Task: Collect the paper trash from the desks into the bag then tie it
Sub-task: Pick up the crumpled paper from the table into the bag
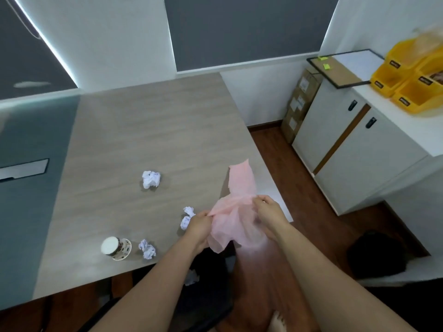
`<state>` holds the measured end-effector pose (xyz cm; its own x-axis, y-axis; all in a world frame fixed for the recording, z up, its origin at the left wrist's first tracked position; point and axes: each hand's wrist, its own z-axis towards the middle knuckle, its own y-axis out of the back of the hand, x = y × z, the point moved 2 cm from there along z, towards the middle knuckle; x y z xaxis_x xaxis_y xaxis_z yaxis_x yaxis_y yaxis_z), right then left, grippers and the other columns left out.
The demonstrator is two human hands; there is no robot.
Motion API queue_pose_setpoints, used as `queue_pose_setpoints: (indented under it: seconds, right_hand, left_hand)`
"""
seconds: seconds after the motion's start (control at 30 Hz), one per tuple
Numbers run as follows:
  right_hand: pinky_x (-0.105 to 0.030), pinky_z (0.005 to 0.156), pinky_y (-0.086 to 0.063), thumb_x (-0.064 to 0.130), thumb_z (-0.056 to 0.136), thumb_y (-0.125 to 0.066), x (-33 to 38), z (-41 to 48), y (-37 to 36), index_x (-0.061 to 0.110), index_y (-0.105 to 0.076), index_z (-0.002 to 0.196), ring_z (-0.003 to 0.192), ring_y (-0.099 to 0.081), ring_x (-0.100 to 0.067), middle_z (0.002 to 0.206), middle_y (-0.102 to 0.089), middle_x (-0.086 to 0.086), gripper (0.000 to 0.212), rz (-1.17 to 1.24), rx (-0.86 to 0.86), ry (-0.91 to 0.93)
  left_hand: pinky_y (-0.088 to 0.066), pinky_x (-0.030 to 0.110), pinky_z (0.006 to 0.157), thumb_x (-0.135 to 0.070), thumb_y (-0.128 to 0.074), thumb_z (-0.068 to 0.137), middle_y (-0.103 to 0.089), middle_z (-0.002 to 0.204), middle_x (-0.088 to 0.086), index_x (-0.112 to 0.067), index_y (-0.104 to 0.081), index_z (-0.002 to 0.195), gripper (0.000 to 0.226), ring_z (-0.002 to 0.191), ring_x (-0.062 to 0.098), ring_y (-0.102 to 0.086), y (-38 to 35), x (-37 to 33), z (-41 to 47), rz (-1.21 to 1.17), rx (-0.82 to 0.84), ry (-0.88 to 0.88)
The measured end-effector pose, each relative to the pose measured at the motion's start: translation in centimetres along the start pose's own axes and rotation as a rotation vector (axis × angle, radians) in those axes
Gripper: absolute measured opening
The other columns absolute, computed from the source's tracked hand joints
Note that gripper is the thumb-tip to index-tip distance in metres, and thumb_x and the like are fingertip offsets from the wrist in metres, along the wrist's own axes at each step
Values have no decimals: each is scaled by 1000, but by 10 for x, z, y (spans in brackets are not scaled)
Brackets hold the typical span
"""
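A thin pink plastic bag (239, 202) hangs over the desk's right front corner, held between both hands. My left hand (199, 227) pinches its left edge and my right hand (268, 212) grips its right edge. On the grey wooden desk (148, 130) lie crumpled white paper balls: one (150, 179) mid-desk, one (187, 218) just left of my left hand, one (147, 249) near the front edge. Another paper ball (191, 277) lies below the desk edge, on the floor or a chair.
A paper cup (116, 248) lies on its side near the desk's front edge. A white cabinet (354, 149) with yellow bins (412, 77) and a framed board stands at the right. Cardboard boxes (299, 104) are stacked against the wall. A dark chair (206, 295) is below me.
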<state>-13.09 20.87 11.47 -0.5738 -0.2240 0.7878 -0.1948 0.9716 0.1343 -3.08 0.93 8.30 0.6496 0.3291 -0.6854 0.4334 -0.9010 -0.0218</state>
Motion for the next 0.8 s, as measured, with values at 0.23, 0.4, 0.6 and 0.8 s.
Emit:
queue_pose_setpoints:
  seconds: [0.23, 0.4, 0.6, 0.8]
  right_hand:
    - [-29, 65, -45, 52, 93, -80, 18, -17, 4, 13, -70, 78, 72, -63, -15, 75, -71, 6, 43, -339, -62, 264]
    - [-35, 58, -35, 56, 96, -76, 38, -22, 15, 4, -52, 60, 58, -47, -17, 57, -50, -3, 68, -432, -182, 319]
    - [-33, 56, -32, 62, 95, -74, 62, -25, -1, 13, -48, 56, 53, -43, -16, 53, -44, -1, 68, -528, -176, 351]
    - [-32, 58, -43, 71, 100, -57, 60, -32, -26, 3, -80, 88, 62, -66, -21, 76, -75, -15, 73, -646, -14, 382]
  left_hand:
    - [-63, 47, 92, -56, -48, 81, -77, 100, 7, -24, -75, 89, 43, 101, 33, -74, 16, -1, 26, 237, -288, -142]
    - [-46, 33, 70, -71, -78, 71, -68, 95, -9, -30, -56, 99, 54, 89, 19, -66, 25, -12, -25, 593, -217, -404]
    - [-54, 48, 92, -61, -87, 60, -53, 132, -2, -32, -38, 140, 98, 117, 31, -61, 55, 1, -35, 1196, 30, -550]
    - [-53, 45, 105, -59, -81, 68, -54, 130, -10, -51, -41, 127, 72, 124, 20, -57, 83, 20, -11, 768, 139, -360]
